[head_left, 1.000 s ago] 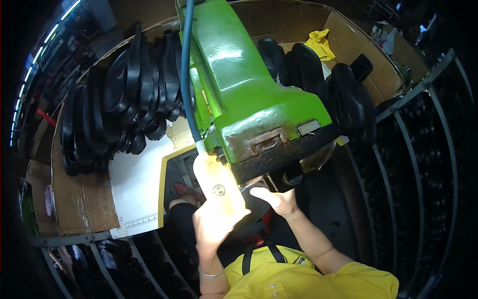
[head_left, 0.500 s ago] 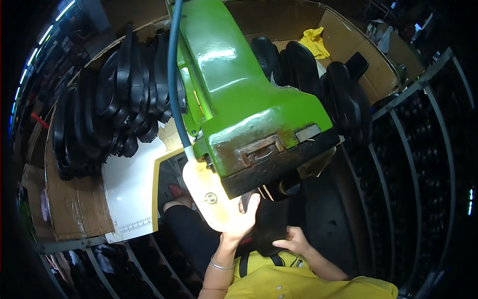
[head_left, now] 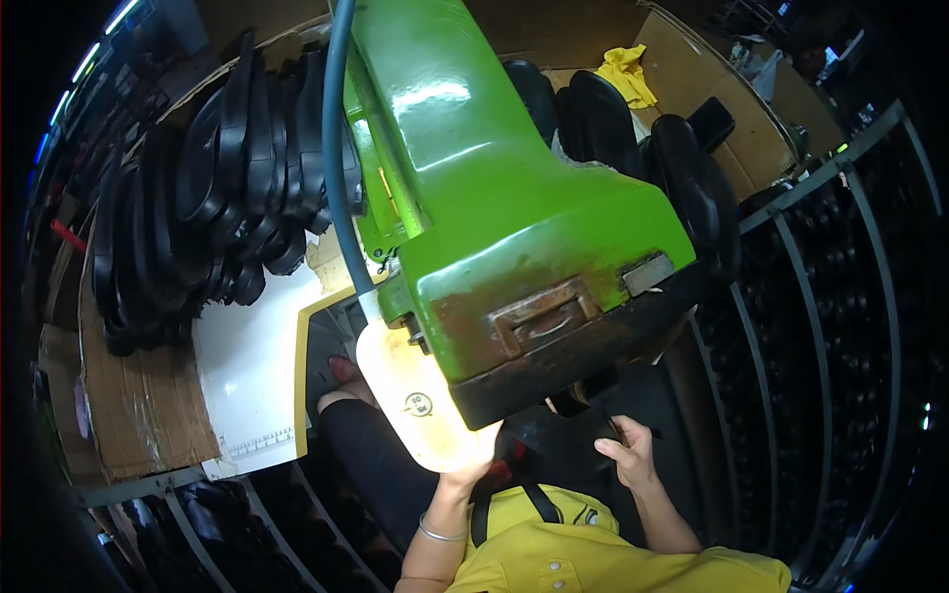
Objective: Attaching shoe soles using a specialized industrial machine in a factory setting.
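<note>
A green machine head [head_left: 534,237] fills the middle, its dark lower edge hiding the work under it. My right hand [head_left: 631,453] is closed just in front of that edge, thumb and fingers pinching a black piece [head_left: 601,427] that looks like a shoe sole; most of it is lost in shadow. On the other side my left hand [head_left: 478,468] reaches in behind the lit white lamp [head_left: 420,400]. Only its wrist and heel show, so its fingers and anything in them are hidden. A bracelet circles the left wrist.
Many black shoe soles [head_left: 213,188] stand stacked at the left on a white tabletop [head_left: 247,366] with a yellow edge. More soles [head_left: 682,178] lie behind the machine, near cardboard [head_left: 746,114] and a yellow cloth [head_left: 625,74]. Metal racks [head_left: 820,326] run along the right. A blue hose [head_left: 336,148] hangs beside the lamp.
My right hand has moved up and to the right with the black piece, toward the machine. My left hand's fingers, partly visible before, are now behind the lamp. The view has shifted slightly.
</note>
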Demonstrator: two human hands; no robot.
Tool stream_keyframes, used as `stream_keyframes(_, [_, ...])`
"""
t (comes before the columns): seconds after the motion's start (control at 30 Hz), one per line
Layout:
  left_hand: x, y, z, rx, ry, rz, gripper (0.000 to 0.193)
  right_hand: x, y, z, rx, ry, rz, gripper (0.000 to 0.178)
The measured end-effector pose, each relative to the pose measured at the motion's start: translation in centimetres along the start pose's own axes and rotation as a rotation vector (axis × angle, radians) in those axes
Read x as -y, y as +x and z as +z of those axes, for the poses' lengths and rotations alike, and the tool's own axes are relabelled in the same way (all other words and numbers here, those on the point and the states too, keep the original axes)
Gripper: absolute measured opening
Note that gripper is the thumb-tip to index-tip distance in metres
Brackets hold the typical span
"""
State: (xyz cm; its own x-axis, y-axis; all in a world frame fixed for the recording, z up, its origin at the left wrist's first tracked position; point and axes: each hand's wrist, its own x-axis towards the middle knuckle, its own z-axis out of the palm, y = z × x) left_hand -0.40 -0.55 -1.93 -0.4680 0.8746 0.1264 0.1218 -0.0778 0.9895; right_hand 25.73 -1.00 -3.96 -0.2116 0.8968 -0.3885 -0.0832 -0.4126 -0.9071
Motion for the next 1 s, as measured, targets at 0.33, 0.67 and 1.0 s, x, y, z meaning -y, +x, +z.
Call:
stream_keyframes(0.33, [-1.9, 2.5, 2.5, -0.033, -0.058, -0.011, 0.030, -2.3, -0.4, 2.0, -0.054, 0.457, 0.043, 0.039])
stream_keyframes(0.67, [-0.5, 0.1, -0.9, -0.078, -0.308, -0.156, 0.037, 3.4, 1.7, -0.5, -0.242, 0.092, -0.183, 0.041])
stream_keyframes(1.0, [-1.7, -0.1, -5.4, -0.119, -0.230, -0.041, 0.037, 10.3, 8.5, 3.3, -0.062, -0.131, -0.489, 0.035])
